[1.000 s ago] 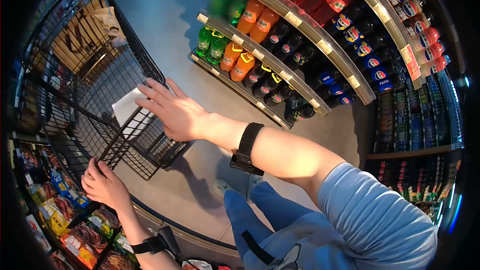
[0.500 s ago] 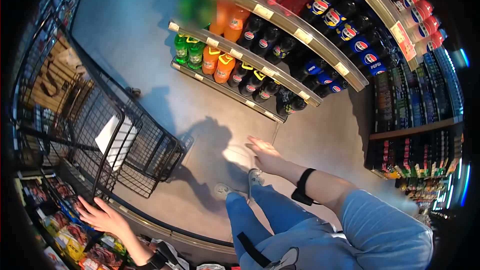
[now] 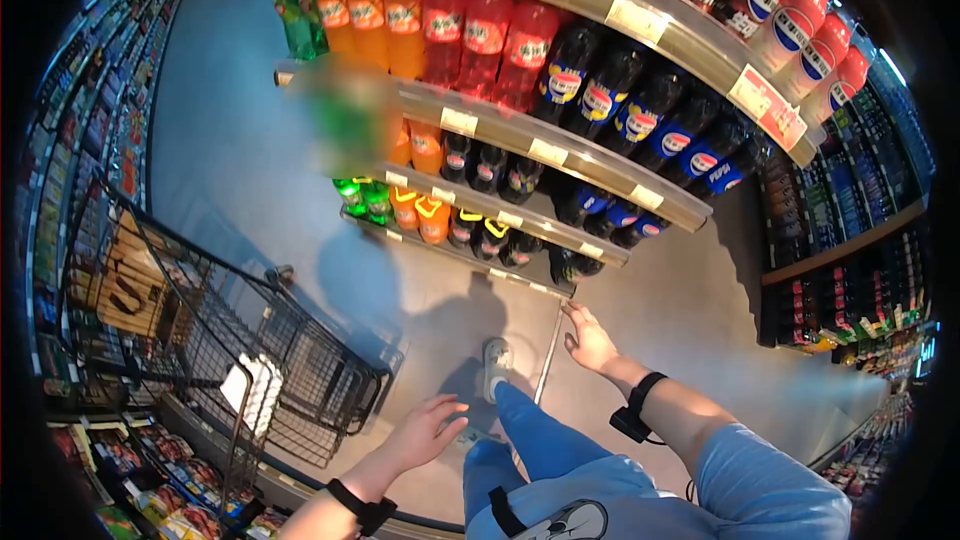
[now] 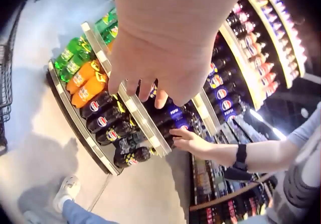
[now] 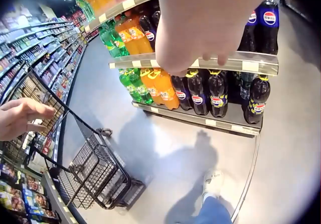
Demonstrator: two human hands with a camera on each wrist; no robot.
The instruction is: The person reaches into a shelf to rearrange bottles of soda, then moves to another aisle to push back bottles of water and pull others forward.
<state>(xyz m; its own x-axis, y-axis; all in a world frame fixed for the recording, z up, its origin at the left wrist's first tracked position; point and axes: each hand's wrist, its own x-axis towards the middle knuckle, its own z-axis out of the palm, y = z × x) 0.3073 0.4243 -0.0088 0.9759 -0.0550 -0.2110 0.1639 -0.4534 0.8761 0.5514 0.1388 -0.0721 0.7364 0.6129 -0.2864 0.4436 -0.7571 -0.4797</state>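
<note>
My left hand (image 3: 425, 432), empty with its fingers loosely bent, hangs over the floor to the right of a black wire shopping cart (image 3: 372, 380). My right hand (image 3: 592, 337) is also empty, held out at waist height with relaxed fingers. In front of me stands a tiered drink shelf (image 3: 550, 152). It carries orange soda bottles (image 3: 405, 25), red soda bottles (image 3: 485, 40) and dark Pepsi bottles (image 3: 610, 100). In the left wrist view the left hand (image 4: 160, 68) overlaps the bottles. Both hands are apart from the cart.
A brown paper bag (image 3: 130, 280) and a white panel (image 3: 250, 392) are in the cart. Packaged food (image 3: 170, 470) fills a case at lower left. More drink shelves (image 3: 835, 305) stand at right, and a long stocked aisle runs along the left. A blurred green patch covers part of the shelf.
Both hands have come off the cart, the right first and then the left, and moved rightward. The view has swung toward the drink shelf, which now looks closer, and one foot has stepped forward.
</note>
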